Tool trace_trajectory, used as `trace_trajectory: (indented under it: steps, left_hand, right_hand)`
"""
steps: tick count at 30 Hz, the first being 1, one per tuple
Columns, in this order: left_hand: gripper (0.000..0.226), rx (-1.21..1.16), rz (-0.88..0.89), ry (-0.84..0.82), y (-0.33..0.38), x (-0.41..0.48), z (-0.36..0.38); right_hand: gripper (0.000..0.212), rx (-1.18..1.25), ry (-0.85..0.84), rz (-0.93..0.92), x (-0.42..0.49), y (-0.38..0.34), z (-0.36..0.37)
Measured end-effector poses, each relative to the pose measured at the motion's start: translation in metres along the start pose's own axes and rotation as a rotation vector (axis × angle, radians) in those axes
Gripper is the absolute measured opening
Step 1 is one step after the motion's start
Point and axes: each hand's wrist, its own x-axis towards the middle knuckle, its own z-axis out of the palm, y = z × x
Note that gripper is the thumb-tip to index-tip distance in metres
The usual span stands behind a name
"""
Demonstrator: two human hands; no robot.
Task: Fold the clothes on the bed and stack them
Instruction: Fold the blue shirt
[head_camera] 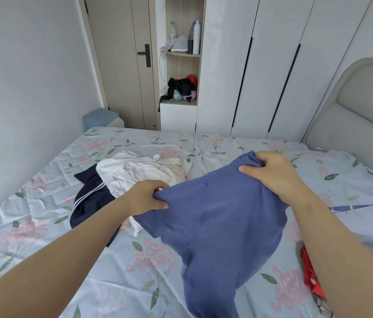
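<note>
Both hands, left hand and right hand, pinch the top edge of the blue garment held above the bed; uneven grips could skew the fold; its hanging hem may snag the white clothes.

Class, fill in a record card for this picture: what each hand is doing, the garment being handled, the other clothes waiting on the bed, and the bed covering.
left hand: grips the upper edge of the blue garment
right hand: grips the same edge, further along
blue garment: held up, unfolded, lower part hanging toward the bed
waiting clothes: crumpled white garment lying partly over a navy garment with white stripes; red cloth beside the right arm
bed covering: pale blue floral sheet, wrinkled
</note>
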Motion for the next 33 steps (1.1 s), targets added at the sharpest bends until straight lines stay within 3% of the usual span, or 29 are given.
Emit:
trace_trajectory:
  steps: [2,4,8,10,13,15,19,23,30,33]
  left_hand:
    - [0.030,0.248,-0.060,-0.038,-0.005,0.014,0.002]
    - [0.037,0.331,-0.155,0.004,-0.010,0.029,0.001]
    - [0.016,0.299,-0.305,0.216,-0.008,0.058,-0.014]
    - [0.012,0.107,-0.327,0.293,0.004,0.073,-0.026]
    - [0.020,-0.653,-0.340,0.368,0.032,0.090,-0.044]
    - [0.025,-0.929,-0.253,0.381,0.050,0.092,-0.054]
    - [0.026,-1.025,-0.068,0.442,0.069,0.087,-0.064]
    - [0.025,-1.053,0.009,0.430,0.067,0.072,-0.055]
    - [0.023,-1.085,-0.054,0.301,0.036,0.024,0.004]
    - [0.022,-1.127,-0.165,0.204,0.014,-0.008,0.044]
  right_hand:
    - [0.032,-0.082,0.021,0.025,0.009,0.008,0.009]
    - [0.021,-0.202,0.095,0.032,0.022,0.016,0.017]
    - [0.016,-0.364,0.278,0.103,0.047,0.022,0.019]
    - [0.019,-0.211,0.359,0.111,0.058,0.016,0.015]
    - [0.021,0.269,0.473,0.131,0.069,0.000,0.006]
    - [0.024,0.400,0.528,0.062,0.071,-0.009,-0.004]
    - [0.029,0.386,0.585,-0.077,0.062,-0.018,-0.022]
    - [0.029,0.391,0.609,-0.058,0.035,-0.010,-0.027]
    - [0.028,0.357,0.688,0.125,-0.057,0.027,-0.001]
    - [0.016,0.313,0.738,0.279,-0.106,0.054,0.026]
